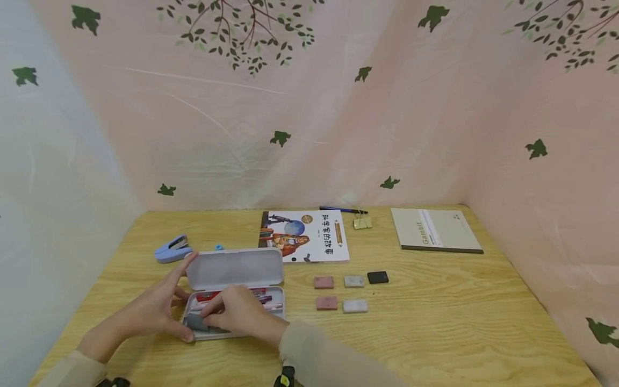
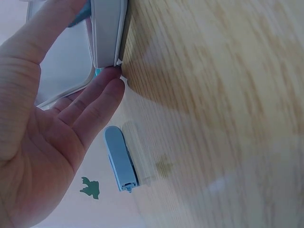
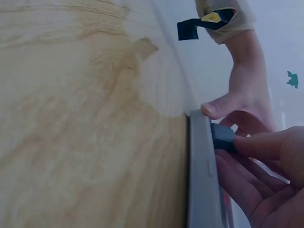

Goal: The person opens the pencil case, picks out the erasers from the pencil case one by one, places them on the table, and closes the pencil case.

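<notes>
A white pencil case (image 1: 235,336) lies with its lid (image 1: 237,270) raised at the left of the table. Pens, among them a red pen (image 1: 207,295), lie inside it. My left hand (image 1: 153,306) holds the case's left end, thumb at the front corner and fingers toward the lid; the left wrist view shows fingertips touching the case's corner. With thumb and fingers, my right hand (image 1: 242,312) pinches a dark grey-blue eraser-like block (image 3: 222,137) at the left front of the case. Part of the case's contents is hidden under the right hand.
Right of the case lie pink blocks (image 1: 326,303), white blocks (image 1: 355,306) and a black block (image 1: 378,277). Behind are a blue stapler (image 1: 172,249), a picture book (image 1: 314,236), a pen (image 1: 343,209), a binder clip (image 1: 362,221) and a notebook (image 1: 437,231). Curtains surround the table.
</notes>
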A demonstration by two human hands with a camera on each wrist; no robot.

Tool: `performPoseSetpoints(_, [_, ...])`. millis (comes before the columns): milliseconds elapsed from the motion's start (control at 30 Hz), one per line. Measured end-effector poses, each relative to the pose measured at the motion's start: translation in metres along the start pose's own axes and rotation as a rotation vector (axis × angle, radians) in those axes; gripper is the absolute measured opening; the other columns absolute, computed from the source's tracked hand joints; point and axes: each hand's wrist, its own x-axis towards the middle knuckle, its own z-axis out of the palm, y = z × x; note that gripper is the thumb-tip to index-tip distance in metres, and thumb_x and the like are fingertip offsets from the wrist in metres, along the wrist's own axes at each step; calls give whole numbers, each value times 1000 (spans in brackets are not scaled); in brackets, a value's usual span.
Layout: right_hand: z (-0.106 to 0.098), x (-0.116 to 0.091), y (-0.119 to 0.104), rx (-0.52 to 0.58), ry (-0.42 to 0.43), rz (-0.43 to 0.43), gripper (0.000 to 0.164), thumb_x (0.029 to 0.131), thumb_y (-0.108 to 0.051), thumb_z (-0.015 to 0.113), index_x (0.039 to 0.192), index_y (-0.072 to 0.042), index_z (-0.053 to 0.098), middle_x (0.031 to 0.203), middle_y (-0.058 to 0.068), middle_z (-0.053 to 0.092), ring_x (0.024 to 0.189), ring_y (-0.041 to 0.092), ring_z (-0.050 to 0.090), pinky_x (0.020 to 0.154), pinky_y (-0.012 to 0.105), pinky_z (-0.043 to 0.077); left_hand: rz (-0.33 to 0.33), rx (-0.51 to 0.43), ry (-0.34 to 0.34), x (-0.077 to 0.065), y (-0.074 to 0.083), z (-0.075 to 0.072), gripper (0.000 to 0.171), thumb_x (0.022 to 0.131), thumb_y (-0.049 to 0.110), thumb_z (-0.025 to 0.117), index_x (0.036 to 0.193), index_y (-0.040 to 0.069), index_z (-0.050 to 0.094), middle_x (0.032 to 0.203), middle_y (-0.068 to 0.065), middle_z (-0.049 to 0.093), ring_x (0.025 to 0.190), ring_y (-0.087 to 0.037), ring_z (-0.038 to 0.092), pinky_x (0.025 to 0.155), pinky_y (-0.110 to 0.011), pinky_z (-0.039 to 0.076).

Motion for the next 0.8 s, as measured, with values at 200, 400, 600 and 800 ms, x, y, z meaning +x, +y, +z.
performPoseSetpoints(200, [-20, -5, 1, 154, -47, 72, 6, 91, -12, 78, 93, -10, 83, 72, -13, 72, 51, 4, 60, 48, 18, 47, -8, 22, 7, 1, 2, 0, 147, 60, 47, 96, 164, 29, -6, 152, -34, 33, 98, -19, 69, 81, -40, 56])
performPoseSetpoints(400, [-41, -13, 7, 265, -62, 93, 7, 90, -8, 78, 95, -7, 83, 81, -9, 76, 58, 12, 68, 54, 25, 56, -25, 25, -1, 0, 2, -2, 148, 60, 47, 96, 163, 31, -8, 151, -36, 34, 99, -23, 69, 82, -46, 57])
performPoseSetpoints(600, [-68, -33, 18, 400, -83, 77, 10, 90, -7, 78, 99, -5, 82, 85, -5, 76, 66, 17, 72, 61, 36, 61, -28, -31, -14, -1, 2, -3, 147, 61, 40, 98, 163, 32, -8, 152, -40, 27, 102, -32, 68, 82, -54, 57])
performPoseSetpoints(800, [-111, -64, 29, 449, -131, 98, 11, 91, -8, 77, 101, -7, 81, 94, 0, 77, 81, 29, 74, 70, 42, 61, -14, -35, -13, 0, 3, -1, 147, 60, 41, 97, 163, 31, -7, 153, -41, 25, 102, -32, 69, 84, -53, 56])
